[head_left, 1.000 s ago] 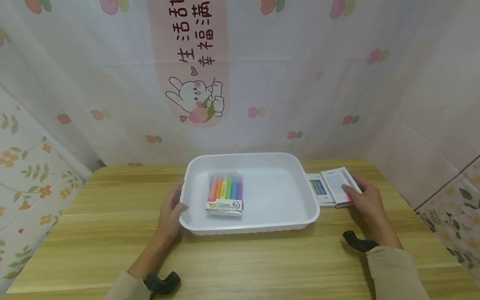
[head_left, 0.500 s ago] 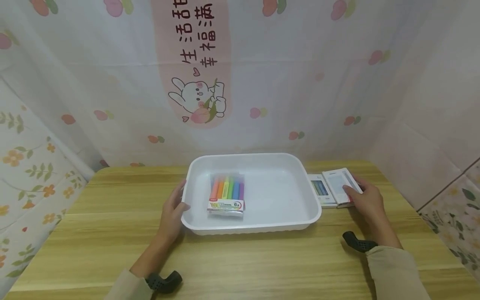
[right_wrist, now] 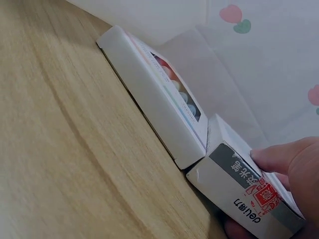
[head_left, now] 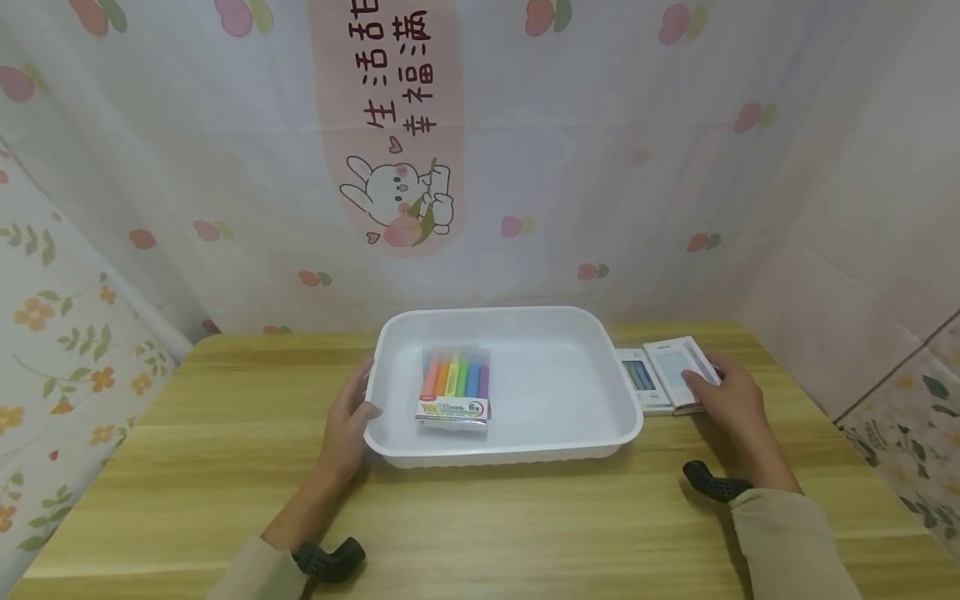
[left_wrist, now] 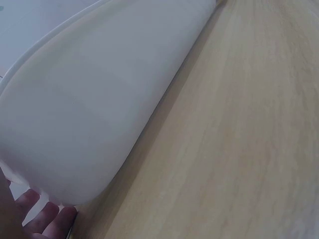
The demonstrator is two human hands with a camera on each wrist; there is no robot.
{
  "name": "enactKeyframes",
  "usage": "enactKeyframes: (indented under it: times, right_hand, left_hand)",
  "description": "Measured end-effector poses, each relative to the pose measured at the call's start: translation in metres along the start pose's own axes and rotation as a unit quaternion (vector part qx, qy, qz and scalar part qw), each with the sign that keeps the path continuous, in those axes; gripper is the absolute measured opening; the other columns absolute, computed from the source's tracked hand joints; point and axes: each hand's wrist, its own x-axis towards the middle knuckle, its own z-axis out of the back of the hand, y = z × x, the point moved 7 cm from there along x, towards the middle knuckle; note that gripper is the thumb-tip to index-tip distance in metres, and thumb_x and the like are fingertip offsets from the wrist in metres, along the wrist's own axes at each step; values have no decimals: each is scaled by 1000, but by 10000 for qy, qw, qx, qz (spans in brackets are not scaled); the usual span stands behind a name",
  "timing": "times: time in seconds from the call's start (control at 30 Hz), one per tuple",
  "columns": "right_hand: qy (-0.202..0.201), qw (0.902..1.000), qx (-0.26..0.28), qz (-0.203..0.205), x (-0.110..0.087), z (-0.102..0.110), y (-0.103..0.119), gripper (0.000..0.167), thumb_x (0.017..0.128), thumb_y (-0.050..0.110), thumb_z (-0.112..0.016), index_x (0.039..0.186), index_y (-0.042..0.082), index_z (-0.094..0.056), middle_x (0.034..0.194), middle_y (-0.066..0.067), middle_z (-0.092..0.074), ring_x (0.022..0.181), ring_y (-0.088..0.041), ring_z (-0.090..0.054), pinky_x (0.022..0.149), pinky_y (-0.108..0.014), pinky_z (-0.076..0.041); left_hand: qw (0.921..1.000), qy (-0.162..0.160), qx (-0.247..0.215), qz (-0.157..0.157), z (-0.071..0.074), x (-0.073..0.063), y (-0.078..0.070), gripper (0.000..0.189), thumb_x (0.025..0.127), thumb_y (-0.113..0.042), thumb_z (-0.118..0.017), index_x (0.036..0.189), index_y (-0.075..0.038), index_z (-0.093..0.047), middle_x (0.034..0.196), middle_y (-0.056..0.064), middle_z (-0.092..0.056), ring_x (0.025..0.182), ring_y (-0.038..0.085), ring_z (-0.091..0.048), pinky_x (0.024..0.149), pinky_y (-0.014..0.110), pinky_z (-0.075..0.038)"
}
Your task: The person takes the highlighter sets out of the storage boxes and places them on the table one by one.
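A white plastic tray (head_left: 555, 383) stands on the table, with a clear pack of highlighters (head_left: 453, 387) in several colours lying in its left half. My left hand (head_left: 347, 425) grips the tray's left side, thumb over the rim; in the left wrist view its fingertips (left_wrist: 45, 214) curl at the tray's lower edge. At the right, my right hand (head_left: 731, 400) holds a white and grey highlighter box (right_wrist: 244, 184), thumb on top and a finger underneath. That box is slightly tilted and touches a second white box (right_wrist: 154, 99), whose window shows coloured sticks.
The wooden table (head_left: 480, 525) extends in front of the tray and to both sides. A printed curtain (head_left: 570, 167) hangs behind the table's far edge, and flowered cloth (head_left: 52, 375) covers the left side. The second box lies close beside the tray's right wall.
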Motion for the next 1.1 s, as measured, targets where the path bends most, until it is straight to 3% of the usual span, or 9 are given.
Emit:
enactKeyframes:
  times: [0.13,0.3,0.53,0.8,1.1]
  right_hand:
    - [2,10000,-68,62,-1,-1,4,75,102,40,-50,159,0,-23,160,-34,-26,144,-54,-30,116,-68,-27]
    - [15,10000,-39,-17,-1,-2,1,75,101,39,-50,159,0,-23,161,-33,-26,143,-53,-31,116,-67,-28]
    - [-102,9993,-313,152,-2,0,5,73,101,38,-53,155,-4,-29,154,-38,-33,139,-53,-37,113,-66,-32]
    - [-59,9997,-131,-173,0,-2,3,73,101,35,-52,158,-2,-25,159,-35,-27,145,-54,-30,118,-66,-27]
    - [-91,9996,-45,-258,1,-4,1,71,101,33,-50,158,-1,-24,161,-33,-26,146,-54,-28,119,-65,-26]
  left_hand:
    - [10000,3,-5,-50,1,2,-1,67,90,3,-45,156,-7,-36,161,21,-38,143,45,-45,104,47,-52]
    - [10000,37,36,-67,0,2,0,67,91,3,-44,156,-6,-35,162,21,-37,143,46,-44,105,59,-47]
    - [9999,24,-10,-122,0,2,1,69,90,3,-44,157,-7,-34,162,21,-37,143,46,-44,106,60,-46]
    - [9999,16,-59,-131,-1,0,-1,68,90,3,-44,157,-8,-35,162,20,-36,143,45,-44,106,60,-46]
    - [9999,36,-17,-136,-1,1,-1,68,90,2,-44,157,-8,-35,162,20,-37,143,45,-45,106,59,-47]
